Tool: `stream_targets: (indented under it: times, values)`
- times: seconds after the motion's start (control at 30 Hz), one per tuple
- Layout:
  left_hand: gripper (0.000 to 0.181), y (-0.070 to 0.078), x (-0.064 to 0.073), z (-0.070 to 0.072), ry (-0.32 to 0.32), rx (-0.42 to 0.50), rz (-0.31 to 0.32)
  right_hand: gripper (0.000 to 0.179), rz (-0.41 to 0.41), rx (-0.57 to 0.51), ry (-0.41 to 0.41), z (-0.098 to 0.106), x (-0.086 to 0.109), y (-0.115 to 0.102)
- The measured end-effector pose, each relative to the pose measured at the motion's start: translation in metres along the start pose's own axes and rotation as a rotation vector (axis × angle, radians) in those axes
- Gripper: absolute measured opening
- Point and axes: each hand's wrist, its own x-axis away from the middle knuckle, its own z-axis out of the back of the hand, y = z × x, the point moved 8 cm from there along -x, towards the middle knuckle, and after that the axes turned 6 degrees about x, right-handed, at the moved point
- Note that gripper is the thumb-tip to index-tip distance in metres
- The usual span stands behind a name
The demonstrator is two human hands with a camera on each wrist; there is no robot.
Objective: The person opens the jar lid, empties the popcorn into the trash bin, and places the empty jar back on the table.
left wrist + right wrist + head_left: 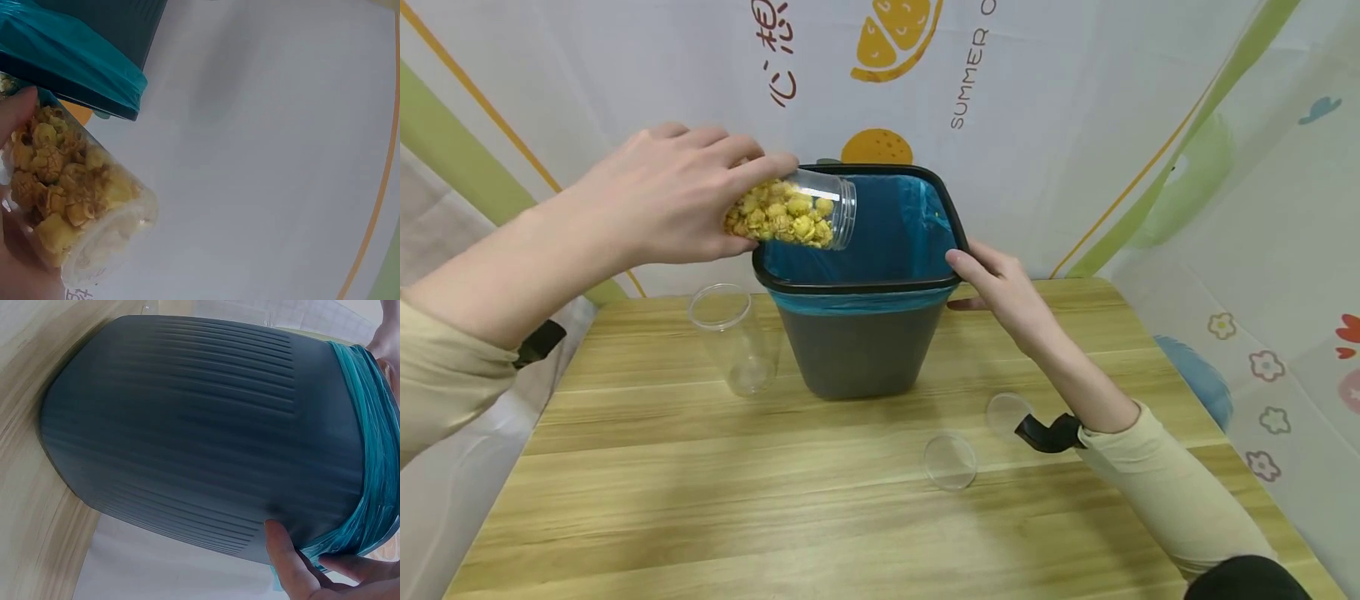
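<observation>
My left hand (688, 192) grips a clear plastic jar of yellow popcorn (786, 215), tipped on its side with its open mouth over the left part of a dark grey trash bin (857, 350). Popcorn fills much of the jar in the left wrist view, where its base (109, 240) faces the camera. A blue bag (880, 267) lines the bin, folded over beneath the black rim. My right hand (1003, 287) holds the bin's right rim, thumb on top and fingers against the outer side; in the right wrist view, fingers (284, 559) touch the wall and folded liner.
An empty clear plastic cup or jar (733, 342) stands on the wooden table (700, 500) left of the bin. Two clear round lids (950, 462) lie in front, towards the right. A printed white cloth (1045, 108) hangs behind the table.
</observation>
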Motion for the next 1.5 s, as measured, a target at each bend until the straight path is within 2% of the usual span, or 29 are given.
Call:
stream_targets:
  times: [0.17,0.53,0.77,1.1,1.5]
  values:
    - [0.086,0.004,-0.004,0.003,0.003,-0.046,-0.038,0.058,0.002,-0.005,0.000,0.000,0.000,0.000]
    - [0.088,0.006,-0.008,0.002,-0.020,-0.098,-0.047,0.058,0.008,-0.005,0.000,0.000,0.000,0.000]
    - [0.087,0.008,-0.008,0.007,0.022,-0.144,-0.109,0.058,0.002,-0.010,-0.001,0.001,0.000,0.001]
    - [0.092,0.009,-0.009,0.008,0.009,-0.177,-0.115,0.059,0.004,-0.033,-0.005,0.000,0.000,0.001]
    - [0.101,0.015,-0.005,0.010,0.054,-0.307,-0.200,0.059,0.004,-0.031,-0.012,-0.001,0.000,0.002]
